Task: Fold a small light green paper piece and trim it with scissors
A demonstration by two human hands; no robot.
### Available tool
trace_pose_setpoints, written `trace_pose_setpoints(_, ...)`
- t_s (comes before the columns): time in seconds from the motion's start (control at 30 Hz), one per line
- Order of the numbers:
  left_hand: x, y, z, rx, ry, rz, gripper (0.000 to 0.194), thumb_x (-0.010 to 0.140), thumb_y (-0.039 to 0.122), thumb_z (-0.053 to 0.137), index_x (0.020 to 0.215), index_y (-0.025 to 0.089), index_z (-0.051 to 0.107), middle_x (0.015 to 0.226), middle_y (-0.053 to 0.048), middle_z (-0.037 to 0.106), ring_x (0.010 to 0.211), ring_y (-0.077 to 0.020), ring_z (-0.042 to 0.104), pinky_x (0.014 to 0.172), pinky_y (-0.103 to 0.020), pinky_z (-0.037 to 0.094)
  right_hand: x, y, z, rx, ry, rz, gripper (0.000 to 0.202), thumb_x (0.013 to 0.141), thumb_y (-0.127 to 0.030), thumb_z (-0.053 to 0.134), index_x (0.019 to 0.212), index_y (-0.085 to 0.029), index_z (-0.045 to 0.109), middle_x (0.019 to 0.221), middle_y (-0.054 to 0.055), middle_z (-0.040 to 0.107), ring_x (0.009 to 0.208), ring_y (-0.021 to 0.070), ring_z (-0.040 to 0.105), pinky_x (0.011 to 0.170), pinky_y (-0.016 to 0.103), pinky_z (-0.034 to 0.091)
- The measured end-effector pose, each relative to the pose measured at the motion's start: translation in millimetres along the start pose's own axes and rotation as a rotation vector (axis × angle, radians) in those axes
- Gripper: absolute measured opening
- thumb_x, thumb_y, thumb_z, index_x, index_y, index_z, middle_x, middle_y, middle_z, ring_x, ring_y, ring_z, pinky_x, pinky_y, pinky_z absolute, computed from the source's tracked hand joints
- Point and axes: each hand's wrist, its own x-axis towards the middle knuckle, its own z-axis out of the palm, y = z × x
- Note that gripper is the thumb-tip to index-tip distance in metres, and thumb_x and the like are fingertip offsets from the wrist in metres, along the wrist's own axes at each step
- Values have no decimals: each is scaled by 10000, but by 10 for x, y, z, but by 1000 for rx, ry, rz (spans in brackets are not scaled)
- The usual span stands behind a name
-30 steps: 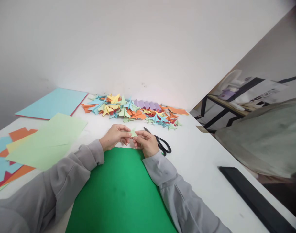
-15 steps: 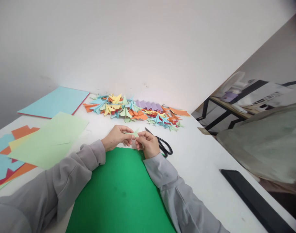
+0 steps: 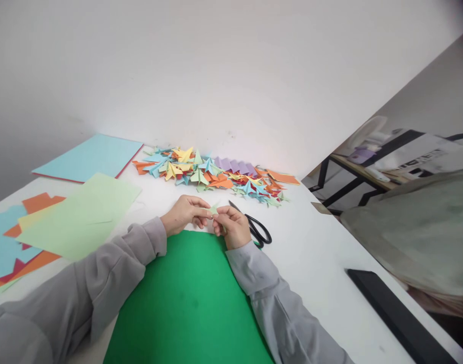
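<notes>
Between my two hands is a small light green folded paper (image 3: 213,208), its pointed tip sticking up. My left hand (image 3: 183,214) pinches it from the left with thumb and fingers. On the other side my right hand (image 3: 233,225) grips its edge with thumb and forefinger. Both hands are over the far end of a green mat (image 3: 185,298). Black-handled scissors (image 3: 259,230) lie just right of my right hand, partly hidden behind it. Beyond the hands, a long heap of small folded paper planes (image 3: 199,174) in several colours lies along the wall.
Light green sheets (image 3: 83,215) rest at the left over coloured paper scraps (image 3: 11,227). A blue sheet (image 3: 89,156) on a red one lies at the back left. Purple pleated paper (image 3: 235,166) is within the heap. A long black bar (image 3: 390,308) lies along the right table edge.
Both hands keep hold of the small green paper with almost no movement of the fingers. The whole view has shifted slightly, moving the table things a little to the right.
</notes>
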Motion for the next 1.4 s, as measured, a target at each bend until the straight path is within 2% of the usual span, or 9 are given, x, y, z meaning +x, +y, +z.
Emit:
trace_pose_setpoints(0.43, 18, -14, -17, -46, 11, -27, 304, 496, 154, 733, 743, 83, 571, 535, -55, 617, 450, -140, 573, 375, -215, 423, -14, -13, 25, 16, 83, -29, 197, 504, -201, 686, 655, -160, 567, 400, -32, 582, 276, 77, 449, 274, 167, 332)
trace_pose_setpoints(0.6, 23, -17, -19, -51, 14, -24, 288, 501, 145, 726, 737, 81, 573, 528, -57, 617, 441, -141, 573, 374, -213, 420, -16, -20, 17, 18, 62, -35, 215, 517, -198, 685, 688, -162, 561, 412, -33, 589, 279, 78, 453, 275, 164, 334)
trace_pose_setpoints(0.93, 4, -11, -3, -7, -9, -15, 321, 485, 193, 750, 721, 83, 562, 469, -37, 590, 406, -128, 552, 378, -214, 416, -7, -37, -16, -2, 33, -23, 150, 512, -173, 679, 613, -157, 570, 406, -26, 587, 280, 83, 462, 268, 168, 330)
trace_pose_setpoints(1.27, 2, -4, -2, -11, -22, -6, 276, 522, 157, 724, 755, 80, 598, 496, -41, 594, 415, -126, 553, 389, -220, 418, -21, -66, 9, 25, 19, -31, 117, 518, -152, 654, 567, -169, 550, 394, -38, 578, 273, 87, 460, 264, 169, 321)
trace_pose_setpoints(1.4, -1, 7, -2, -15, -30, -5, 205, 522, 137, 712, 681, 80, 597, 460, -29, 575, 396, -118, 538, 386, -217, 416, -28, -79, 16, 34, 14, -33, 100, 519, -134, 638, 550, -170, 549, 389, -39, 574, 267, 87, 453, 260, 171, 314)
